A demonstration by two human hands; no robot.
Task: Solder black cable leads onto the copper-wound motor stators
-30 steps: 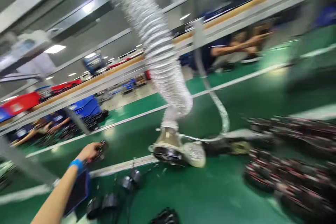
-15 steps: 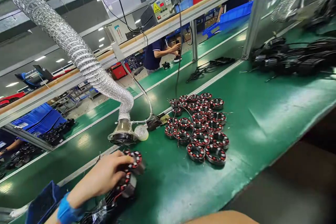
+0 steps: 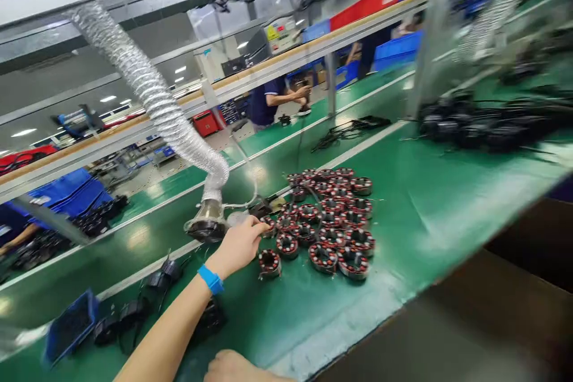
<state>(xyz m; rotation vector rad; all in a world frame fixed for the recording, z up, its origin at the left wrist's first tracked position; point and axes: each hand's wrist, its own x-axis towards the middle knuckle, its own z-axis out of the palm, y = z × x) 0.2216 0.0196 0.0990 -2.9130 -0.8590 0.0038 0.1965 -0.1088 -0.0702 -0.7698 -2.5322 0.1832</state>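
My left hand (image 3: 242, 243), with a blue band at the wrist, reaches over the green bench. Its fingers are closed on a ring-shaped motor stator (image 3: 267, 227) with red and white windings, at the left side of a group of similar stators (image 3: 332, 206). Nearer to me, a single stator (image 3: 269, 264) sits beside another stator (image 3: 287, 245). At the bottom edge is my right hand (image 3: 235, 367), blurred and partly cut off. Its fingers look curled, and whatever they may hold is hidden.
A fume hood (image 3: 206, 222) on a silver flexible duct (image 3: 156, 92) stands left of the stators. Black motor parts (image 3: 129, 313) and a blue bin (image 3: 71, 327) lie at left. Black cabled parts (image 3: 483, 122) are piled at right. Across the bench, a person (image 3: 271, 101) works.
My left hand has moved right from the near-left stators to the main group. Two stators now stand at the group's near-left side. My right hand has come into view at the bottom.
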